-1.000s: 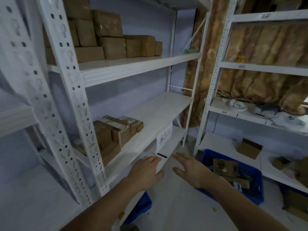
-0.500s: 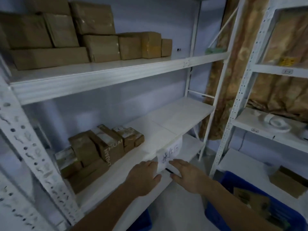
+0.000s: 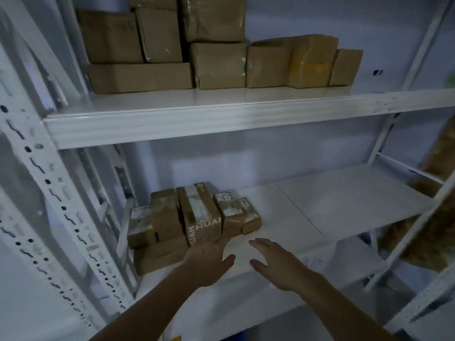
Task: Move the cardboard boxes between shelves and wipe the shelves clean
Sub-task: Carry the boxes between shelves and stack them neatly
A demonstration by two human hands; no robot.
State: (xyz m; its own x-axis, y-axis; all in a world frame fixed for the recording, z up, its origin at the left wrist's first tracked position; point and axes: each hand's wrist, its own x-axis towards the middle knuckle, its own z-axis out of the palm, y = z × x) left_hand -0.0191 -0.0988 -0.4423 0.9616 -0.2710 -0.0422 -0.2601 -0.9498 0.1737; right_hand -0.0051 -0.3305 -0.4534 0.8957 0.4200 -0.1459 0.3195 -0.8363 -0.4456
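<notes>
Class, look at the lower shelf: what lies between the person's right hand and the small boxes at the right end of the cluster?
Only bare white shelf, seen in the head view, separates the right hand from the small boxes.

Dim, bluish, soft-focus view.
Light is weak and even, brightest on the front lip of the upper shelf (image 3: 221,124); below that shelf the wall sinks into shadow, uprights left of it bow and smear, and detail stays grainy.
</notes>
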